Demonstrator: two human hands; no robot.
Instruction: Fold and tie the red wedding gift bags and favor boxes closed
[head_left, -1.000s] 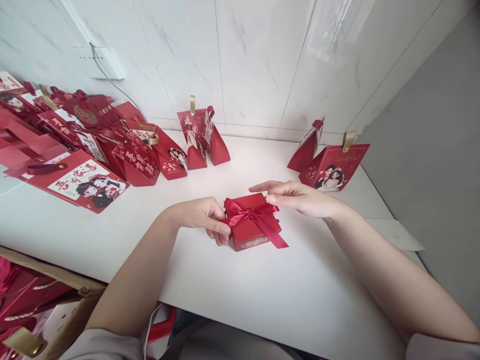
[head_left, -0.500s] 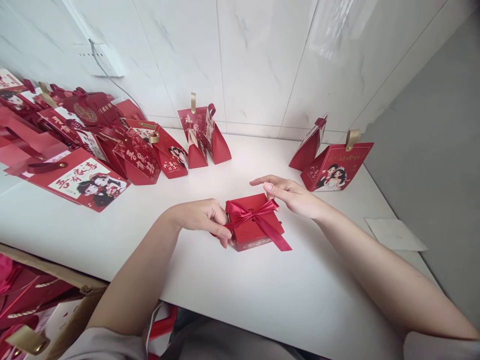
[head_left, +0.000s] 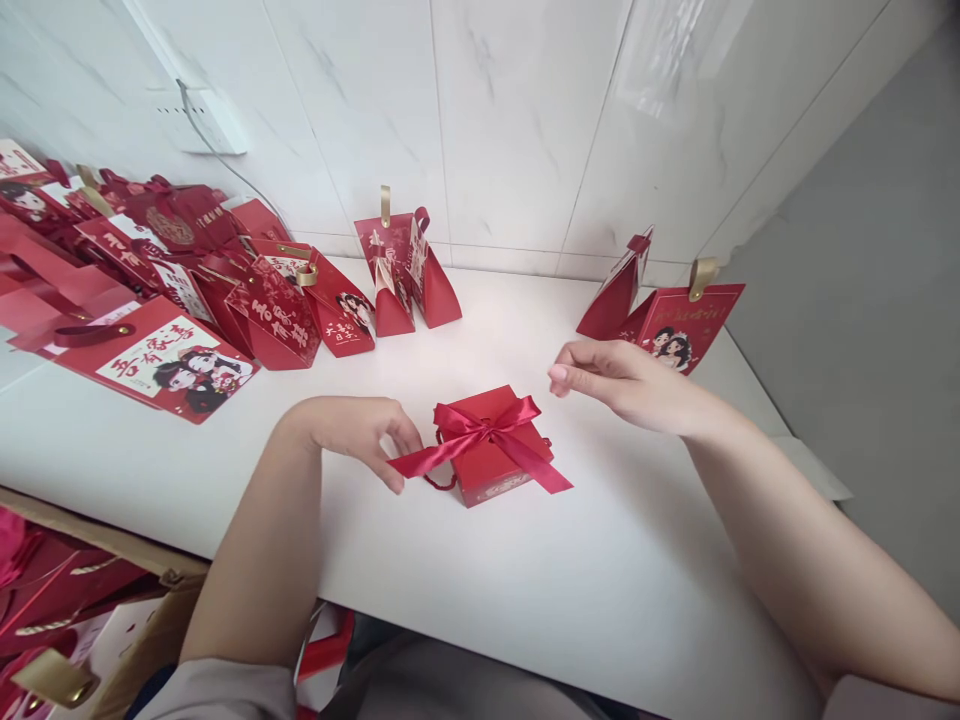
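Note:
A flat red box (head_left: 495, 465) with a shiny red ribbon bow (head_left: 487, 430) on top lies on the white table. A twisted red cord (head_left: 442, 483) loops out at its left side. Left of the box, my left hand (head_left: 367, 435) is open, thumb and fingers apart, against the bow's left ribbon tail; no grip on it shows. My right hand (head_left: 607, 380) hovers right of and beyond the box without touching it, its fingers curled in towards the thumb and nothing visible between them.
Many red printed gift boxes (head_left: 277, 320) crowd the table's left side. Two smaller boxes (head_left: 435, 290) stand by the tiled wall, and more (head_left: 694, 310) behind my right hand. White paper (head_left: 810, 465) lies at the right edge; a carton (head_left: 112, 550) sits lower left.
My left hand has let go of the box's left side and drawn left. My right hand has moved right, away from the bow, its fingers curling. The box has shifted slightly left.

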